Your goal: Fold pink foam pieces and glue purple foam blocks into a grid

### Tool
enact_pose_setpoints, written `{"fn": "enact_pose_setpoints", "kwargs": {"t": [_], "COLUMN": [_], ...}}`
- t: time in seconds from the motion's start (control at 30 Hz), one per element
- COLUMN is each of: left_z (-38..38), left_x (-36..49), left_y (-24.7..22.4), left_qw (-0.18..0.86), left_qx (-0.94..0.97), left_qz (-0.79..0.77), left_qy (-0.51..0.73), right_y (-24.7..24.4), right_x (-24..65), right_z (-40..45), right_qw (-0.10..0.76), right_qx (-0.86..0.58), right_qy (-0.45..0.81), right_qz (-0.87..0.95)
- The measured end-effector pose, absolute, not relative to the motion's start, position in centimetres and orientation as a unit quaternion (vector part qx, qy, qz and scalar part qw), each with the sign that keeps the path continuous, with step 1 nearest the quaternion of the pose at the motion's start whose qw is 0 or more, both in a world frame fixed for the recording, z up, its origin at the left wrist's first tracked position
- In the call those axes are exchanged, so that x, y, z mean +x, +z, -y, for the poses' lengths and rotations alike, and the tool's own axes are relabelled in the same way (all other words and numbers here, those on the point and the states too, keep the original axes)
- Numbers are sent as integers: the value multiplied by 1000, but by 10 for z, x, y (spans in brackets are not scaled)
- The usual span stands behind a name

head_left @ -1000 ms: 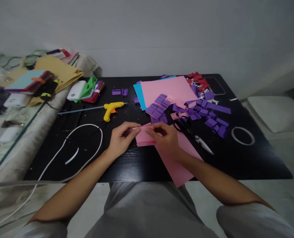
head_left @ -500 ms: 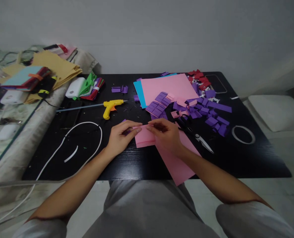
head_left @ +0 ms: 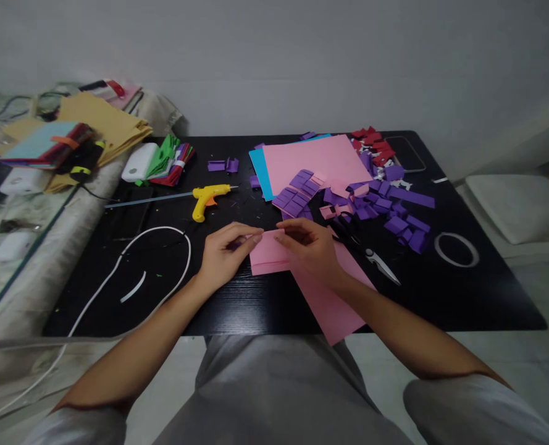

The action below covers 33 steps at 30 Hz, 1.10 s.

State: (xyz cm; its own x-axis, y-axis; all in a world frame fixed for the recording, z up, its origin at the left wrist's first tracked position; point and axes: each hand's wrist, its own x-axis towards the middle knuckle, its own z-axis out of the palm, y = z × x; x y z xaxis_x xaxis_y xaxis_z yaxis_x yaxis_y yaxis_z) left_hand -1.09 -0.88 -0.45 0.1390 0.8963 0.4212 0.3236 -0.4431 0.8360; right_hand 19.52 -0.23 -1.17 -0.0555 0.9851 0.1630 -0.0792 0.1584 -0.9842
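Between my two hands is a small folded pink paper, with a crease line near its lower edge. My left hand pinches its upper left corner between thumb and fingers. The upper right part is gripped by my right hand, thumb on top. A longer pink sheet lies under my right hand and reaches past the table's front edge. Just beyond my hands sit scored purple pieces. Black-handled scissors rest open to the right of my right hand.
On the black table are a yellow glue gun, a white cable, a tape ring, pink and blue sheets, purple scraps and red scraps. Stacked papers stand at the left.
The pink paper's face has tilted slightly and shows a little more flatly. Both hands keep their hold, almost unmoved. The whole view has shifted very slightly.
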Motion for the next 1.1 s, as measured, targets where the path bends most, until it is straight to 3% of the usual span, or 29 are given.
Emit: {"fn": "enact_pose_setpoints", "kwargs": {"t": [0.53,1.1], "left_z": [9,10], "left_x": [-10,-7], "left_y": [-2,-8], "left_qw": [264,302], "left_qx": [732,714], "left_qz": [-429,-439], "left_qy": [459,454], "right_y": [-12,-14], "right_x": [192,191], "right_z": [6,13], "right_qw": [541,526], "right_qx": [-427,-422], "right_qy": [493,472], "right_qz": [532,569]}}
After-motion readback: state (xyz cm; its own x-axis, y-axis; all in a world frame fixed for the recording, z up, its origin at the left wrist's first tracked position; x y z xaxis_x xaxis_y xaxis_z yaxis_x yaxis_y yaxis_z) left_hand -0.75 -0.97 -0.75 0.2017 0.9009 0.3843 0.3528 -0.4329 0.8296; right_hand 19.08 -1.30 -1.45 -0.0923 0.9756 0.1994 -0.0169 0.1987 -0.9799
